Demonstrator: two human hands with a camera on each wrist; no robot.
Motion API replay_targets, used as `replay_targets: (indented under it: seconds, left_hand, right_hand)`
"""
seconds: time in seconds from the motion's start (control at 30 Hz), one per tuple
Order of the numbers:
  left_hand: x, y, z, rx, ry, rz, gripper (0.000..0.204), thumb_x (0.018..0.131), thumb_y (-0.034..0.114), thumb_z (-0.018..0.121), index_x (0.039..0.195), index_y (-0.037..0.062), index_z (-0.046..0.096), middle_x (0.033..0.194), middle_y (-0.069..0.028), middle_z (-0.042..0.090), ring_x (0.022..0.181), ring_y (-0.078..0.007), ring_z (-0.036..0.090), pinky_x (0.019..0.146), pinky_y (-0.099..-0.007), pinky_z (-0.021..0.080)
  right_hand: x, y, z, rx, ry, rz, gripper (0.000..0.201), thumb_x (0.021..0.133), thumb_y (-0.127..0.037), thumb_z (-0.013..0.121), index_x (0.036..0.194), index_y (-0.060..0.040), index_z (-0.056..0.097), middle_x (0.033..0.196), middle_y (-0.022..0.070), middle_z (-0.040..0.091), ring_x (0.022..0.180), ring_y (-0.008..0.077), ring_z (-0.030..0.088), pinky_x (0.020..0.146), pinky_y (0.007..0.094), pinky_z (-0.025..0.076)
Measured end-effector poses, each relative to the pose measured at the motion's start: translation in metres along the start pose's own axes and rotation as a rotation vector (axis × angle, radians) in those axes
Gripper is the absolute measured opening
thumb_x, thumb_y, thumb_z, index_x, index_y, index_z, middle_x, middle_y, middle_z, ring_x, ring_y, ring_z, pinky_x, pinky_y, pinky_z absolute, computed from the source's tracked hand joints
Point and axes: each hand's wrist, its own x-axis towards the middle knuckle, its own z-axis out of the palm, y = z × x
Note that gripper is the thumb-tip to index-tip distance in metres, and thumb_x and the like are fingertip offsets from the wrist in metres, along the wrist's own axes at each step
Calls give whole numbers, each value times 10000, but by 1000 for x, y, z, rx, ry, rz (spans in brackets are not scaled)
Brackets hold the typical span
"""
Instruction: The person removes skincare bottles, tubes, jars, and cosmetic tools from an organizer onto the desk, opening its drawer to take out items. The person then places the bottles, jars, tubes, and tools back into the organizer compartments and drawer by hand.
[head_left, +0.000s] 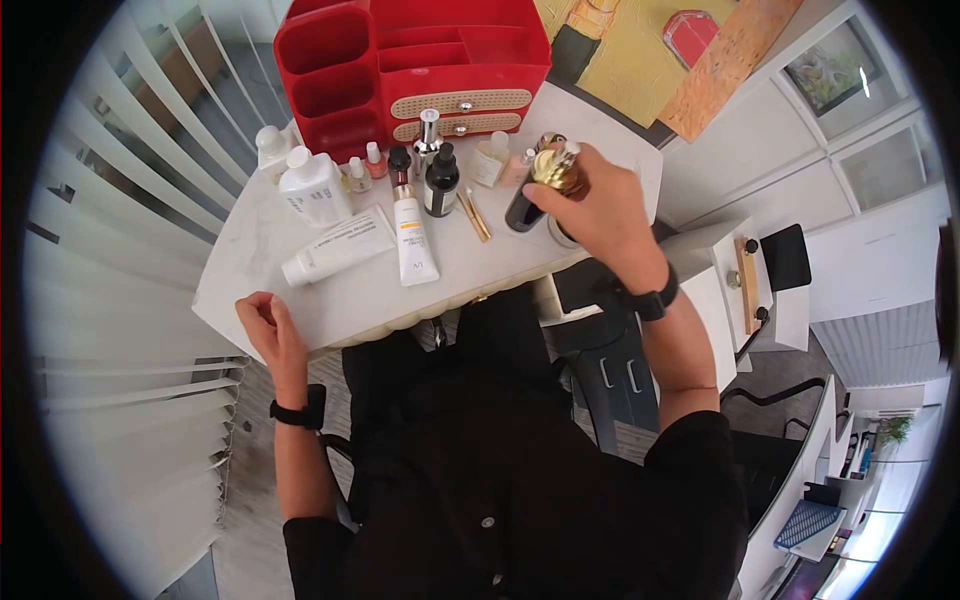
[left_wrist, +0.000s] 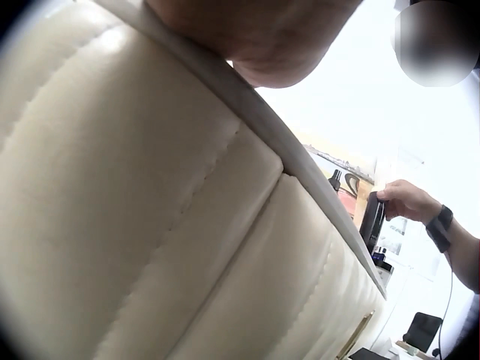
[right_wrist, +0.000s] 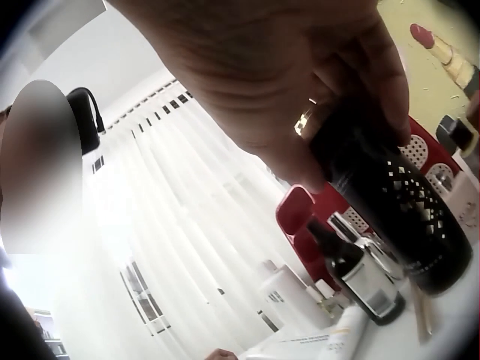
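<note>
My head camera looks down on the white tabletop (head_left: 250, 270); left wrist's closely faces its padded cream side (left_wrist: 161, 195), right's the black cylindrical bottle (right_wrist: 397, 214) all share.

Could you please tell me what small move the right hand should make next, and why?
I'd probably raise the dark bottle in the right hand slightly before carrying it toward the red organizer: the clear bottle stands in front of the organizer's drawers and could be knocked.
</note>
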Motion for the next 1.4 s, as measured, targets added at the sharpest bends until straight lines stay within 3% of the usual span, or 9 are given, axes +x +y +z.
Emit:
replay_targets:
  seconds: [0.17,0.27,0.6,0.8,0.93,1.03,1.2,1.33,1.4]
  left_hand:
    - [0,-1,1,14,18,12,73,1006,61,535,1053,6,528,923,-35,476,785,-110,428,724,-265,411]
    - [1,-6,3,11,37,22,70,999,58,542,1047,8,531,914,-33,477,772,-108,426,710,-263,407]
    - [1,-1,2,60,19,34,73,993,65,548,1038,9,537,902,-36,484,765,-113,434,708,-270,412]
    - [1,0,2,38,24,67,87,1026,89,522,1045,5,533,936,-48,501,808,-131,452,755,-282,423]
    - [2,-2,2,38,24,89,110,1038,106,511,1060,1,536,954,-54,509,832,-138,461,783,-287,422]
    - [3,-4,3,4,29,87,126,1048,118,506,1070,-1,537,969,-55,515,852,-143,467,809,-289,421]
    - [3,-7,2,-25,25,61,129,1049,129,516,1074,5,541,977,-46,517,857,-132,470,813,-281,421]
    - [3,-8,1,-18,31,43,131,1047,133,523,1078,8,545,976,-44,521,852,-126,470,807,-283,427]
    - [3,-8,1,25,28,42,136,1046,137,527,1079,7,547,972,-43,524,847,-126,472,800,-286,431]
  right_hand:
    - [-7,15,31,-78,-7,23,489,792,-348,831,1078,14,667,912,187,714,859,363,703,729,440,553]
    - [-5,18,37,-64,6,-3,538,809,-355,817,1166,12,651,926,194,722,873,403,694,750,457,557]
    - [-20,16,26,-87,-88,48,704,831,-363,812,1354,37,564,1123,212,715,1024,366,689,857,412,552]
    - [-40,14,-12,299,342,154,378,943,-205,738,1238,22,672,1155,129,734,930,185,711,838,335,558]
    - [-59,79,-15,212,535,284,421,936,-219,750,1269,24,664,1163,142,733,964,202,712,849,336,559]
    - [-81,106,-2,240,475,407,519,913,-251,780,1325,27,634,1218,171,714,1041,228,705,873,344,558]
    - [-108,95,32,150,218,256,835,818,-284,855,1481,46,469,1300,222,650,1109,304,671,869,391,567]
    - [-106,103,49,61,185,247,853,801,-251,853,1482,61,447,1250,228,655,1087,331,662,849,403,570]
    - [-105,102,51,45,185,326,842,791,-241,857,1482,52,473,1263,221,661,1088,300,672,822,362,574]
